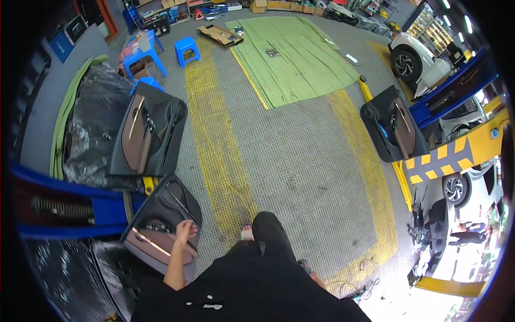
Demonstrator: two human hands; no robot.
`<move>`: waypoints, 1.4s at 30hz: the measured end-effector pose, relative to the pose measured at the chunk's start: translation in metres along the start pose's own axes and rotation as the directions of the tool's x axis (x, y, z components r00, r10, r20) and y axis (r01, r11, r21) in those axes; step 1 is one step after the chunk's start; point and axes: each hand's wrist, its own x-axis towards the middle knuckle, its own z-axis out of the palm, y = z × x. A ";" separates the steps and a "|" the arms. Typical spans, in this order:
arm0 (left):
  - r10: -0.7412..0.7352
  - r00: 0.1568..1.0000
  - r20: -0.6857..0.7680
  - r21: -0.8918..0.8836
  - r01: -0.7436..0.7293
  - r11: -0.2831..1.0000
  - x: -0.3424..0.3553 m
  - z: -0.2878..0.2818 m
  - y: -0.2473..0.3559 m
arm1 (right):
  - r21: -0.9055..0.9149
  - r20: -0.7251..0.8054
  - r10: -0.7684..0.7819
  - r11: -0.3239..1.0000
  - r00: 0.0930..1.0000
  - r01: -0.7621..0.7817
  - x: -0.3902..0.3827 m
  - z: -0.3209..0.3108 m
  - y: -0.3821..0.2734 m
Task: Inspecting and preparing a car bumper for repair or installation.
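Observation:
My left hand (pixel 185 232) is over the nearest car door panel (pixel 163 206), a black and brown trim panel leaning at my left. Its fingers are curled in at the panel's inner side; whether they grip a part of it is hidden. To the right of my dark-clad leg, my right hand (pixel 317 279) shows only in part, mostly covered by my black clothing. It is closed at a small dark tool-like object (pixel 304 264), whose kind I cannot make out.
A second door panel (pixel 149 131) stands beyond the first, and a third (pixel 394 124) at the right by a yellow lift arm (pixel 456 155). Ahead lie a green mat (pixel 295 64) and flat cardboard (pixel 220 35). A blue stool (pixel 186 51) stands far left; cables (pixel 365 290) lie at lower right.

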 end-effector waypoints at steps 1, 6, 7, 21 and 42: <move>0.002 1.000 -0.008 -0.001 -0.002 1.000 0.020 0.001 0.028 | -0.019 -0.008 -0.010 1.000 1.000 0.010 0.012 -0.005 -0.034; 0.015 1.000 -0.024 -0.126 -0.018 0.992 0.116 -0.005 0.111 | -0.146 -0.037 -0.072 0.987 0.997 0.066 0.066 -0.035 -0.206; -0.051 0.997 -0.061 -0.153 0.041 0.987 0.132 -0.009 0.114 | -0.173 -0.040 -0.089 0.982 0.995 0.081 0.080 -0.043 -0.237; -0.417 0.901 -0.119 -0.219 0.386 0.896 0.426 -0.022 0.338 | -0.343 -0.317 -0.213 0.934 0.924 0.098 0.173 -0.200 -0.739; -0.076 0.961 -0.267 -0.346 -0.022 0.938 1.004 -0.051 0.986 | -0.458 -0.299 -0.513 0.817 0.805 0.350 0.237 -0.354 -1.536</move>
